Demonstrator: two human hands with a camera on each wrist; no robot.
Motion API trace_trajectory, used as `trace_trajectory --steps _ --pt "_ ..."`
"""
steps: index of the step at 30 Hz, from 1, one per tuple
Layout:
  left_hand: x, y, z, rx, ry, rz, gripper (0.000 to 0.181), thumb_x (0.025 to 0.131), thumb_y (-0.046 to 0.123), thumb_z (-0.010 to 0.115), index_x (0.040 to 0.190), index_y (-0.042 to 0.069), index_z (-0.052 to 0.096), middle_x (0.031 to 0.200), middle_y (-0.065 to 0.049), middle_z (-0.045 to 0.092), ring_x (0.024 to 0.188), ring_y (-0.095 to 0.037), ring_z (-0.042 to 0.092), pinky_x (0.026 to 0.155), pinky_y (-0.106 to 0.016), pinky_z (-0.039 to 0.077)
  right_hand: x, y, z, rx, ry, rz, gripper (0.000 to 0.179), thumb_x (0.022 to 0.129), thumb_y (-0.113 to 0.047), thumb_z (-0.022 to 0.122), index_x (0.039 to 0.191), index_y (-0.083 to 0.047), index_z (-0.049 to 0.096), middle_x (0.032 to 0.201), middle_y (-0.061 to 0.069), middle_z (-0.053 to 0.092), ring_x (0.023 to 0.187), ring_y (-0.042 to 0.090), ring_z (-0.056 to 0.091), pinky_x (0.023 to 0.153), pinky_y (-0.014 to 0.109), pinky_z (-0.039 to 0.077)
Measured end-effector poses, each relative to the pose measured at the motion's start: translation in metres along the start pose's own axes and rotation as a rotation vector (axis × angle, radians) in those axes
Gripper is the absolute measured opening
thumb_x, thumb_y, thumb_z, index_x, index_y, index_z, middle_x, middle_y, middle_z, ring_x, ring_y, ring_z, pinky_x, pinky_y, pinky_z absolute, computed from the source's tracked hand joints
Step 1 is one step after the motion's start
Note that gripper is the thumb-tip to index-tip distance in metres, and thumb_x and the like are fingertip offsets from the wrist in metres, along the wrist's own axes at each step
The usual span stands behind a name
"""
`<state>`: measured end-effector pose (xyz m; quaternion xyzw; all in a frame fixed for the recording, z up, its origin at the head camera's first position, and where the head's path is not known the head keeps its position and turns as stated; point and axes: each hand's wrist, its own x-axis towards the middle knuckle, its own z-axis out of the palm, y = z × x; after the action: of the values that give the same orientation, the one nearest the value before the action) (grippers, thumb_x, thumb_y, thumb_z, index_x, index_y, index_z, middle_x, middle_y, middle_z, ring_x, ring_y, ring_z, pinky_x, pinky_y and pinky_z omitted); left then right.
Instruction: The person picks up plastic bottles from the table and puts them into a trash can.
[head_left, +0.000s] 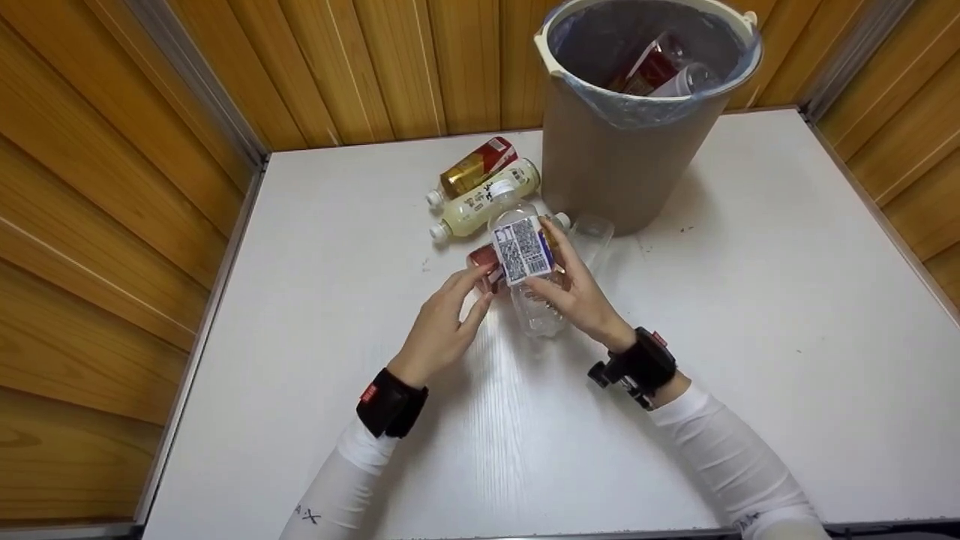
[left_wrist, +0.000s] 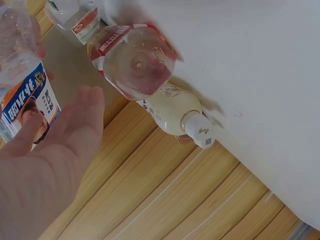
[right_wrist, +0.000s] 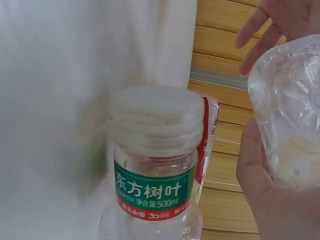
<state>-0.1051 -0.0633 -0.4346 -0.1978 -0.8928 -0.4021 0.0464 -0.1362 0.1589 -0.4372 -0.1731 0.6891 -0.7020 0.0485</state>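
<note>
My right hand (head_left: 585, 296) grips a clear plastic bottle (head_left: 523, 250) with a white cap and a printed white and blue label. In the right wrist view the bottle's ribbed base (right_wrist: 300, 100) faces the camera. Close to the bottle's left side is my left hand (head_left: 441, 326), its fingers extended and holding nothing. The left wrist view shows its thumb (left_wrist: 30, 132) overlapping the label. Behind the held bottle lies a red-labelled bottle (head_left: 484, 259), partly covered by it.
Beyond the hands lie a pale yellow bottle (head_left: 480, 206) and a red-and-gold bottle (head_left: 480, 166). A clear bottle with a green label (right_wrist: 155, 190) is near my right hand. At the back stands a lined bin (head_left: 622, 165) holding bottles. Wooden panels (head_left: 360, 67) border the white table (head_left: 300, 300).
</note>
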Motion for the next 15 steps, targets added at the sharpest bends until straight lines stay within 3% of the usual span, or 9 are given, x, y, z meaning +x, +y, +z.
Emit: trace_trajectory --steps 6,15 --pt "-0.006 -0.004 -0.003 0.109 0.007 0.042 0.047 0.103 0.023 0.056 0.147 0.009 0.05 0.148 -0.011 0.055 0.138 -0.029 0.053 0.117 -0.044 0.042 0.004 -0.015 -0.006 0.102 0.008 0.118 0.084 0.097 -0.004 0.055 0.164 -0.019 0.006 0.157 0.021 0.033 0.125 0.028 0.055 0.097 0.037 0.057" --pt "-0.006 -0.007 -0.001 0.309 0.042 0.064 0.049 0.1 0.021 0.059 0.148 0.011 0.049 0.15 -0.013 0.052 0.132 -0.035 0.055 0.107 -0.053 0.048 0.022 -0.056 -0.016 0.18 -0.03 0.08 0.08 0.098 -0.006 0.043 0.163 -0.015 -0.002 0.167 0.017 0.018 0.142 0.035 0.04 0.109 0.04 0.049"
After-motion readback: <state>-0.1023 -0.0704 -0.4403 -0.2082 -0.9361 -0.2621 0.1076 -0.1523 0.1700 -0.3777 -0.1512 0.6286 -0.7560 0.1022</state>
